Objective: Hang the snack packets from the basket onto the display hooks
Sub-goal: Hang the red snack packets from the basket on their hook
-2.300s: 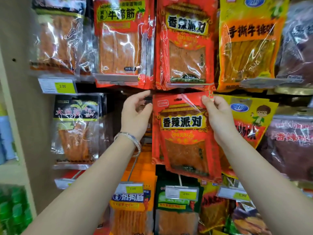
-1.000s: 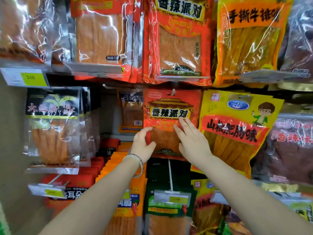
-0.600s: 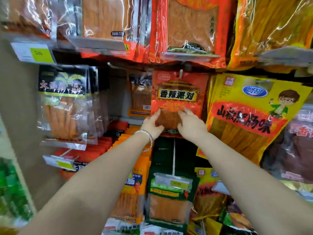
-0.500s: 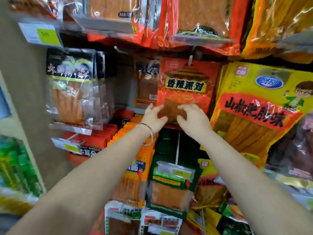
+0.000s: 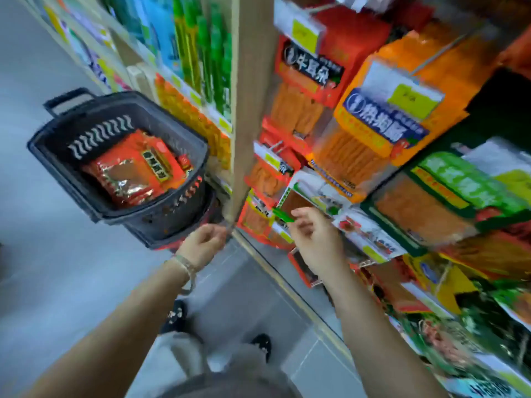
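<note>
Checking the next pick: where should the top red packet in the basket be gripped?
Probably pinch the top red packet at its header end, past the label, toward the shelf post. Come from above: it lies flat, face up, in the open-topped basket.

The basket [image 5: 97, 136] is black, and its wall carries a row of white wavy stripes. The snack packets [image 5: 135, 170] in it are red-orange, with glinting gold foil and a dark band of yellow characters. A hanging orange packet [image 5: 359, 156] bears a blue label with white lettering. Its price tag [image 5: 411, 96] is yellow. The floor [image 5: 57, 268] is grey.
</note>
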The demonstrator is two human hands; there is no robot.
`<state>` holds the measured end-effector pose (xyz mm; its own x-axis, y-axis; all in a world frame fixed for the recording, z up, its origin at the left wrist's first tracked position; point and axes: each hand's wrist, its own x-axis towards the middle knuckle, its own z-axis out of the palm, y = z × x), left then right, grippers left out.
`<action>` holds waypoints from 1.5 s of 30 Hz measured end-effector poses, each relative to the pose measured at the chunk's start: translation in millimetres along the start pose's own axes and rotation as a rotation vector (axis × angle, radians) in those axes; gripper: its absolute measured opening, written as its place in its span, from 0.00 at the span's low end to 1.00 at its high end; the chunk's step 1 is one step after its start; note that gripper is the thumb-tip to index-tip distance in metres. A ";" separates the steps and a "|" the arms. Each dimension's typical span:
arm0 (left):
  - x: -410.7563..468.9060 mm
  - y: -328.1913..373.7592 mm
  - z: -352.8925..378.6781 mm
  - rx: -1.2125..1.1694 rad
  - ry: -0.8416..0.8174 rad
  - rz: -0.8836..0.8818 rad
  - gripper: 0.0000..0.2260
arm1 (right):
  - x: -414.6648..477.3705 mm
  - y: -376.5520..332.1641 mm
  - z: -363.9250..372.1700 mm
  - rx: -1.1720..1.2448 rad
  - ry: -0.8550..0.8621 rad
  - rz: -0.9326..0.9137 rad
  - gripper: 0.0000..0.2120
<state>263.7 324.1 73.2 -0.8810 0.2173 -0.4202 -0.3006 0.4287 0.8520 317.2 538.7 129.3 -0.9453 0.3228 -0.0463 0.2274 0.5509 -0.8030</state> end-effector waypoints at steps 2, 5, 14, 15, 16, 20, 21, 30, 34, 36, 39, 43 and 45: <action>-13.3 -60.2 -16.9 -0.021 -0.044 -0.239 0.05 | -14.7 16.7 54.2 0.042 -0.147 0.166 0.08; -36.5 -130.7 -52.6 -0.066 -0.093 -0.515 0.06 | -37.5 44.8 128.7 -0.032 -0.404 0.428 0.09; -42.9 -221.1 -203.1 -0.026 -0.040 -0.775 0.06 | -76.7 60.8 259.0 -0.295 -0.847 0.708 0.14; -31.9 -218.6 -221.2 -0.022 -0.016 -0.782 0.06 | -70.7 52.7 267.6 -0.291 -0.861 0.691 0.15; -20.8 -215.4 -237.1 -0.029 0.015 -0.780 0.06 | -62.6 44.9 276.0 -0.281 -0.863 0.673 0.15; 25.1 -193.9 -281.4 -0.101 0.133 -0.696 0.08 | -12.7 -10.4 304.0 -0.038 -0.671 0.617 0.05; 36.6 -186.7 -287.2 -0.118 0.138 -0.672 0.09 | 2.5 -24.1 309.7 0.045 -0.629 0.599 0.04; 148.6 -129.1 -299.6 -0.305 0.311 -0.554 0.08 | 174.3 -99.6 365.5 0.281 -0.643 0.524 0.06; 197.4 -121.9 -310.3 -0.300 0.308 -0.532 0.09 | 243.8 -87.4 402.4 0.228 -0.671 0.681 0.04; 223.1 -122.0 -318.3 -0.293 0.319 -0.511 0.08 | 267.6 -73.3 419.9 0.182 -0.684 0.787 0.03; 259.4 -125.4 -329.6 -0.302 0.303 -0.491 0.09 | 288.8 -50.7 446.6 0.134 -0.676 0.925 0.02; 304.1 -136.5 -341.5 -0.303 0.197 -0.529 0.08 | 294.6 -26.0 486.7 0.180 -0.563 1.110 0.12; 328.6 -141.6 -349.9 -0.266 0.163 -0.517 0.06 | 294.1 -23.6 508.2 0.252 -0.502 1.242 0.22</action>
<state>-111.1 28.0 -76.2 -0.6349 -0.1071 -0.7651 -0.7672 0.2040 0.6081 -85.0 229.5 -167.3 -0.1452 0.1565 -0.9769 0.9854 -0.0662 -0.1570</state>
